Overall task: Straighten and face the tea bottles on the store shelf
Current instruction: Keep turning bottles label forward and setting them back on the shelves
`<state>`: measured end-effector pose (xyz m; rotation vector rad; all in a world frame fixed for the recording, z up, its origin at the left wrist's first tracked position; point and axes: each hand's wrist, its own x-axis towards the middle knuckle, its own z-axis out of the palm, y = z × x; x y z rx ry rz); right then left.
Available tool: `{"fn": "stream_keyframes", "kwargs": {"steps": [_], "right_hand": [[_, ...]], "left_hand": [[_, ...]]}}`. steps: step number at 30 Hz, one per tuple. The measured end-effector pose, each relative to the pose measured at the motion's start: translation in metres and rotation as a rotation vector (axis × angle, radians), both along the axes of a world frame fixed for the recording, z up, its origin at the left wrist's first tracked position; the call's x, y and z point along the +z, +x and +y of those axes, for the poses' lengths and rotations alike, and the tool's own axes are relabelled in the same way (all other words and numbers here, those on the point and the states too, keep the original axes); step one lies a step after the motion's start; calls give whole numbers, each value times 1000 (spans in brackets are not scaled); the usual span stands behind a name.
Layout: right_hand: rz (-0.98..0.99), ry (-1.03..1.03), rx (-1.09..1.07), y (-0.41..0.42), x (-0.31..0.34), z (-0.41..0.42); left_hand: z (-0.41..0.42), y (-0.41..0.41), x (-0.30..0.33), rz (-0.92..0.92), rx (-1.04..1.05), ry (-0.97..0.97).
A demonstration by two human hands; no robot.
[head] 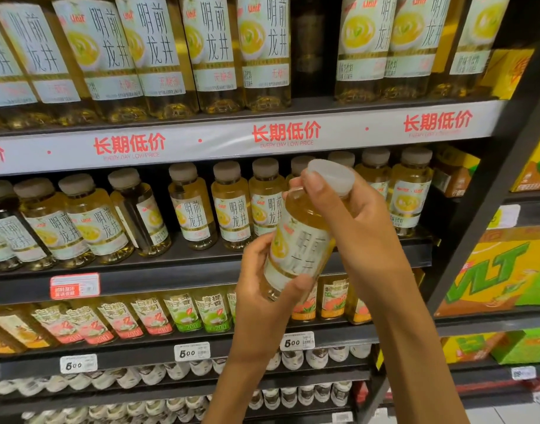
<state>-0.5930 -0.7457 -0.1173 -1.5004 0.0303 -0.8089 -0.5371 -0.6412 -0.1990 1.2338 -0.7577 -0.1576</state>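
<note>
I hold one small tea bottle (299, 243) in front of the middle shelf, tilted with its white cap up and to the right and its label facing me. My left hand (262, 289) cups the bottle's base and lower side. My right hand (348, 218) grips its neck just below the cap. Behind it, a row of the same yellow tea bottles (228, 206) stands on the middle shelf (201, 267). One bottle (143, 215) left of centre is turned sideways, its label partly away. A gap in the row lies behind the held bottle.
Larger tea bottles (158, 53) fill the top shelf above a white price strip (287, 133). Fruit tea bottles (183, 313) and white-capped bottles (170, 374) sit on lower shelves. Yellow-green drink cartons (495, 270) stack at the right beyond a dark upright post (489, 209).
</note>
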Motion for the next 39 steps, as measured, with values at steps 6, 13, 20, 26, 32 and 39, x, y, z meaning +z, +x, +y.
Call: {"fn": "stream_keyframes", "kwargs": {"steps": [6, 13, 20, 26, 32, 39], "right_hand": [[83, 10, 331, -3, 2, -14], [38, 95, 236, 4, -4, -8], [7, 12, 246, 6, -6, -11], [-128, 226, 608, 10, -1, -10], [-53, 100, 327, 8, -3, -11], [-70, 89, 244, 10, -1, -9]], "left_hand": [[16, 4, 3, 336, -302, 97], [19, 9, 0, 297, -210, 191], [21, 10, 2, 251, -293, 146], [26, 6, 3, 326, -603, 86], [23, 3, 14, 188, -277, 103], [19, 2, 17, 99, -264, 145]]}}
